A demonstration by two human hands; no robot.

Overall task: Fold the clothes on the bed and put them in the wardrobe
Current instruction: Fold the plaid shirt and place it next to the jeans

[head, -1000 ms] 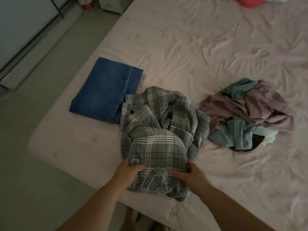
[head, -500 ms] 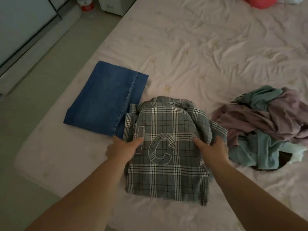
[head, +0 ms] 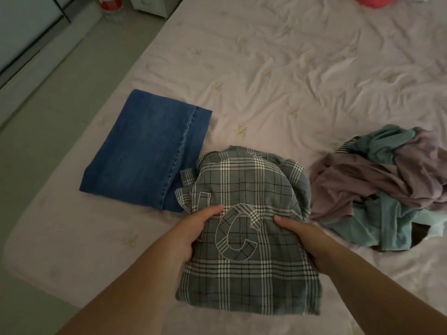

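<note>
near the front edge of the bed (head: pixel 278 76), the grey plaid shirt (head: pixel 246 238) is held in a folded bundle. its left side is gripped by the left hand (head: pixel 193 228), with the thumb laid on top of the cloth, and its right side is gripped in the same way by the right hand (head: pixel 300 235). the long axis of the bundle runs from the person toward the far side of the bed, and the sewn letter "c" is read upright from the person's side. the folded blue jeans (head: pixel 145 151) are placed just beside it on the left, so one piece seems finished. a loose pile of purple and teal clothes (head: pixel 387 189) on the right is not yet folded. nothing is judged to be in the wardrobe yet.
</note>
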